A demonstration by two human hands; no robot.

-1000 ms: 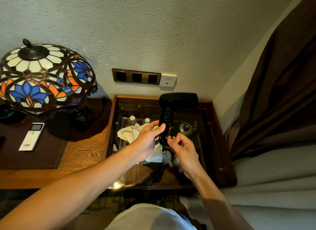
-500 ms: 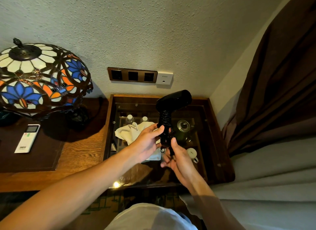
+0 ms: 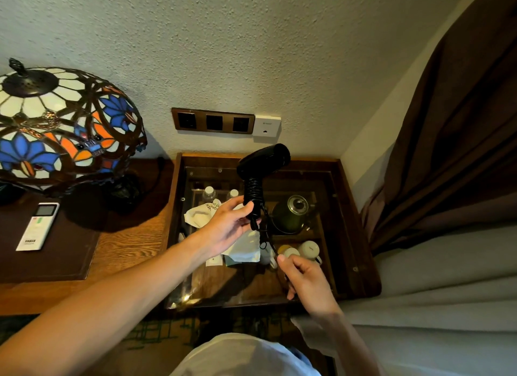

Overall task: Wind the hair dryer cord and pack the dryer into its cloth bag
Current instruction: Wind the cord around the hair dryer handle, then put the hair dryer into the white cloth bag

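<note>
The black hair dryer [image 3: 264, 158] stands upright in the air above the glass-topped side table [image 3: 361, 266], nozzle tilted up to the right. Its black cord [image 3: 253, 192] is coiled tightly round the handle. My left hand [image 3: 228, 226] grips the lower handle over the coils. A loose stretch of cord runs down from the handle to my right hand [image 3: 306, 282], which pinches its end lower right. The white cloth bag [image 3: 242, 245] with black print lies on the glass, partly hidden behind my left hand.
A stained-glass lamp [image 3: 56, 123] and a white remote [image 3: 37, 226] sit on the wooden desk at left. Under the glass are bottles, a kettle [image 3: 291, 214] and cups. Wall sockets [image 3: 212, 121] are behind; a brown curtain [image 3: 447, 137] and bedding at right.
My right hand has pulled down and to the right, away from the handle, drawing out the cord's end. The dryer has tilted, nozzle rising to the right.
</note>
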